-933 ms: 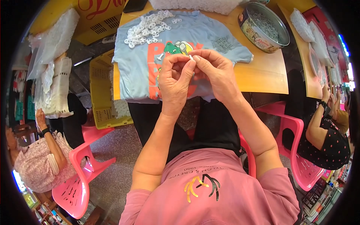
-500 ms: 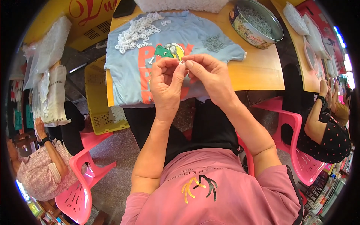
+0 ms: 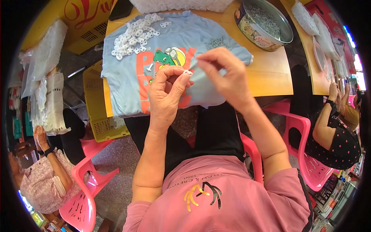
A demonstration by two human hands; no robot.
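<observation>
My left hand (image 3: 165,89) is raised over the near part of a light blue shirt (image 3: 123,85) that covers the table. Its thumb and index finger pinch a small white plastic clip (image 3: 187,72). To its right, my right hand (image 3: 230,77) is apart from the clip and blurred by motion, so whether its fingertips hold anything is unclear. Beyond it, partly covered, lies a pile of thin grey nails (image 3: 216,42) on the shirt. Many white plastic clips (image 3: 133,36) are heaped at the shirt's far left. A single white piece with a shaft (image 3: 149,67) lies left of my left hand.
A round tin (image 3: 262,27) full of grey nails stands at the table's far right. Bubble wrap (image 3: 181,4) lies at the back, beside a dark flat object (image 3: 121,9). A yellow crate (image 3: 101,120) sits left of the table. People sit on both sides near pink chairs (image 3: 83,205).
My right hand has left the clip and moved up and to the right. The left hand keeps the clip and has shifted slightly down and left.
</observation>
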